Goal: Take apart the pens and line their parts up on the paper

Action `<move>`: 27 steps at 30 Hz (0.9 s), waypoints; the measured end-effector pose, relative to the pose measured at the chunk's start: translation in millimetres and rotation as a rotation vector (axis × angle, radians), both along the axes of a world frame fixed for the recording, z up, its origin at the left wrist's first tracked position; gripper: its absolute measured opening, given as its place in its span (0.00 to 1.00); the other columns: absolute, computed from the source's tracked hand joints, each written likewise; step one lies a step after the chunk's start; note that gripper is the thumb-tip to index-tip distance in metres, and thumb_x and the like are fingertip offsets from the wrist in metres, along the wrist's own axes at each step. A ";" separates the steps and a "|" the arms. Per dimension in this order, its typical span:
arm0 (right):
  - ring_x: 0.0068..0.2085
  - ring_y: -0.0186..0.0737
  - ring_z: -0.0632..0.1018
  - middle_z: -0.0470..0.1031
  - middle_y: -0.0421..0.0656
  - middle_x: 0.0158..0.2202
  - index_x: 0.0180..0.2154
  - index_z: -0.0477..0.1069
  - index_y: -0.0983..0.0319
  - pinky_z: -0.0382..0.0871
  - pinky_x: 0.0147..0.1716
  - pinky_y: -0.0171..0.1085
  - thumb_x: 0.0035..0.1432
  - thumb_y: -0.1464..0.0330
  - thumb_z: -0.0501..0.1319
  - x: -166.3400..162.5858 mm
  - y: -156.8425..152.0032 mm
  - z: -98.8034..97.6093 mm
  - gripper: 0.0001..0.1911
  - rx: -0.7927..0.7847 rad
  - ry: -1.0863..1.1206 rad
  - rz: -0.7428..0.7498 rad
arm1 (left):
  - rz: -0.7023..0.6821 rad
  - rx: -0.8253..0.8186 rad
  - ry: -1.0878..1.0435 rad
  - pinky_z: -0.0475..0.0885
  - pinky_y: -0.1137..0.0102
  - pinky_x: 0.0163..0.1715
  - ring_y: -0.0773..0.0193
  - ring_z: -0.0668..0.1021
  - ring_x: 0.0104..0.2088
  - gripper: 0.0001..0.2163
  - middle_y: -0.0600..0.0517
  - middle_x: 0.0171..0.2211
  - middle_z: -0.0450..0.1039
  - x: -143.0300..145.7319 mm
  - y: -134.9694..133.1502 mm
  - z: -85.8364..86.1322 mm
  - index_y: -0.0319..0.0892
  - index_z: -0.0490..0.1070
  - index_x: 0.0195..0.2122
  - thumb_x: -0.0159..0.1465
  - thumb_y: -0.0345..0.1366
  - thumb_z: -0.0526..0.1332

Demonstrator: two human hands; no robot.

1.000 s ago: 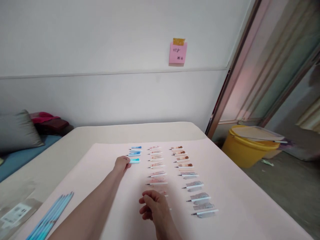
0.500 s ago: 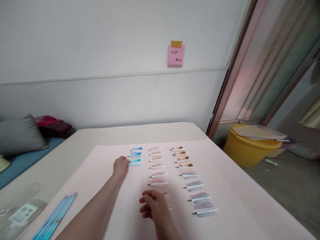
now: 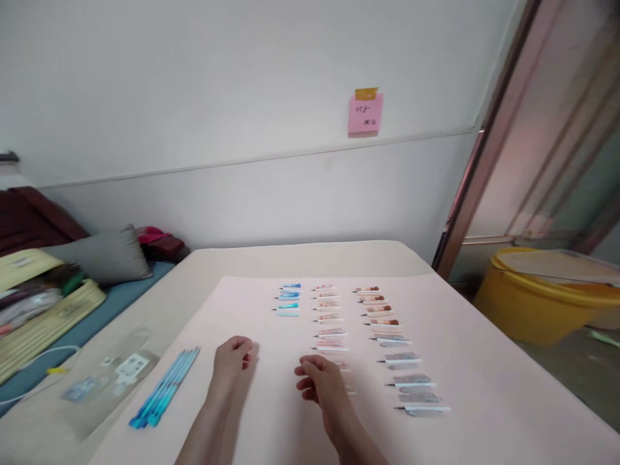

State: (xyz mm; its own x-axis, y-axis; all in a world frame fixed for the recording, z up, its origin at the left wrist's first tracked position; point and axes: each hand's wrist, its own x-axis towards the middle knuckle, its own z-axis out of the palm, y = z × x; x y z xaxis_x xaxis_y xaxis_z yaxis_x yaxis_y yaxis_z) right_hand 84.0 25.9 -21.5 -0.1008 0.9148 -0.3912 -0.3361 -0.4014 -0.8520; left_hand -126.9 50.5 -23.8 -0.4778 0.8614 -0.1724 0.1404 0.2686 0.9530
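My left hand (image 3: 233,358) hovers above the pale sheet with its fingers curled in and nothing visible in them. Left of it lies a bundle of slim blue pens (image 3: 167,391). Farther off are several blue pens (image 3: 289,295) with dark tips, laid in a short column. My right hand (image 3: 322,384) is held over the sheet, fingers loosely bent and apart, holding nothing. It partly hides the near end of a column of pinkish pens (image 3: 330,332). To the right runs another column, with brown-topped pens (image 3: 380,310) at the far end and greyish pens (image 3: 414,381) nearer.
The pale sheet (image 3: 484,381) covers a table (image 3: 310,258) against a white wall. A clear plastic bag (image 3: 121,381) with a label lies at left. Beyond are a grey cushion (image 3: 109,255) and a yellow open case (image 3: 72,316). A yellow bucket (image 3: 533,303) stands at right.
My left hand has left the nearest blue pen in the far column and drawn back toward me. The right hand keeps nearly the same pose. The view has turned left.
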 end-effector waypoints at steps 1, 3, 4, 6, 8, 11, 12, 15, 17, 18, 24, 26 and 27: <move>0.21 0.32 0.72 0.74 0.46 0.28 0.30 0.70 0.66 0.61 0.18 0.30 0.45 0.66 0.60 -0.6 -1.5 0.1 0.10 0.015 -0.009 0.011 | -0.072 -0.017 0.057 0.65 0.72 0.21 0.66 0.71 0.21 0.08 0.53 0.19 0.69 2.2 -5.9 1.6 0.39 0.70 0.25 0.48 0.39 0.60; 0.22 0.32 0.72 0.74 0.46 0.29 0.31 0.70 0.66 0.61 0.19 0.30 0.46 0.66 0.59 -1.8 -4.9 0.1 0.10 0.034 -0.023 0.032 | -0.179 -0.071 0.203 0.63 0.72 0.20 0.65 0.71 0.21 0.08 0.53 0.17 0.67 9.0 -15.0 3.4 0.40 0.68 0.22 0.50 0.39 0.57; 0.22 0.32 0.72 0.74 0.46 0.29 0.31 0.70 0.66 0.61 0.19 0.30 0.46 0.66 0.59 -2.2 -6.7 -0.1 0.10 0.036 -0.029 0.043 | -0.216 -0.087 0.283 0.63 0.72 0.21 0.65 0.71 0.21 0.08 0.53 0.18 0.67 13.3 -18.3 4.1 0.40 0.68 0.22 0.52 0.39 0.56; 0.22 0.32 0.72 0.74 0.46 0.29 0.31 0.70 0.66 0.60 0.19 0.30 0.46 0.66 0.59 -2.8 -9.8 -0.5 0.11 0.038 -0.037 0.055 | -0.288 -0.103 0.446 0.63 0.72 0.24 0.64 0.72 0.24 0.09 0.52 0.20 0.70 22.7 -23.7 6.6 0.41 0.68 0.22 0.54 0.38 0.53; 0.22 0.33 0.72 0.74 0.46 0.28 0.32 0.70 0.66 0.60 0.19 0.30 0.46 0.66 0.60 -2.9 -12.1 -0.8 0.11 0.041 -0.049 0.062 | -0.368 -0.135 0.581 0.63 0.72 0.27 0.64 0.73 0.26 0.10 0.51 0.23 0.72 31.4 -28.8 10.8 0.41 0.70 0.24 0.55 0.38 0.52; 0.22 0.33 0.72 0.74 0.47 0.29 0.33 0.70 0.66 0.61 0.20 0.31 0.46 0.64 0.61 -3.0 -13.7 -1.3 0.13 0.028 -0.081 0.074 | -0.494 -0.248 0.738 0.62 0.70 0.30 0.61 0.74 0.33 0.10 0.49 0.32 0.74 36.1 -36.0 18.5 0.44 0.72 0.33 0.55 0.40 0.54; 0.22 0.34 0.72 0.74 0.47 0.29 0.34 0.70 0.66 0.61 0.20 0.31 0.46 0.64 0.61 -3.4 -13.9 -1.6 0.13 0.023 -0.091 0.082 | -0.521 -0.273 0.783 0.63 0.69 0.32 0.59 0.74 0.35 0.11 0.49 0.36 0.74 33.4 -37.4 20.9 0.45 0.72 0.36 0.55 0.40 0.54; 0.23 0.34 0.72 0.75 0.47 0.30 0.34 0.70 0.66 0.61 0.20 0.32 0.47 0.63 0.61 -6.2 -15.1 -4.5 0.14 0.017 -0.110 0.113 | -0.518 -0.318 0.881 0.63 0.68 0.35 0.57 0.73 0.40 0.12 0.48 0.40 0.73 8.0 -36.7 26.1 0.46 0.70 0.38 0.57 0.41 0.52; 0.24 0.34 0.72 0.75 0.47 0.30 0.35 0.70 0.66 0.61 0.21 0.32 0.47 0.63 0.61 -8.8 -16.3 -7.9 0.14 0.011 -0.120 0.140 | -0.415 -0.397 0.916 0.63 0.67 0.35 0.56 0.74 0.40 0.11 0.47 0.38 0.73 -21.5 -34.3 27.6 0.44 0.70 0.36 0.58 0.41 0.51; 0.24 0.34 0.72 0.75 0.47 0.30 0.35 0.70 0.66 0.62 0.21 0.32 0.47 0.63 0.61 -10.1 -17.0 -9.7 0.14 0.007 -0.124 0.155 | -0.334 -0.432 0.938 0.63 0.66 0.36 0.55 0.74 0.40 0.11 0.45 0.37 0.73 -37.9 -33.5 27.7 0.43 0.69 0.36 0.58 0.41 0.51; 0.23 0.34 0.72 0.75 0.46 0.30 0.34 0.70 0.65 0.61 0.21 0.32 0.47 0.63 0.62 -13.7 -20.7 -13.3 0.14 -0.022 -0.140 0.187 | 0.060 -0.513 0.906 0.63 0.59 0.38 0.47 0.74 0.42 0.12 0.35 0.41 0.70 -104.1 -42.9 21.0 0.37 0.68 0.40 0.58 0.33 0.51; 0.23 0.34 0.72 0.75 0.46 0.29 0.34 0.71 0.65 0.61 0.20 0.32 0.46 0.63 0.62 -13.7 -21.9 -10.1 0.14 -0.016 -0.143 0.175 | 0.105 -0.512 0.866 0.63 0.56 0.38 0.43 0.74 0.42 0.10 0.33 0.40 0.70 -108.3 -46.9 16.7 0.36 0.69 0.36 0.56 0.33 0.52; 0.23 0.34 0.72 0.75 0.46 0.29 0.33 0.71 0.65 0.61 0.20 0.32 0.45 0.63 0.62 -13.6 -22.5 -8.2 0.13 -0.015 -0.143 0.166 | 0.119 -0.509 0.841 0.63 0.56 0.37 0.42 0.74 0.41 0.08 0.33 0.39 0.71 -108.5 -48.0 14.5 0.36 0.69 0.34 0.55 0.32 0.53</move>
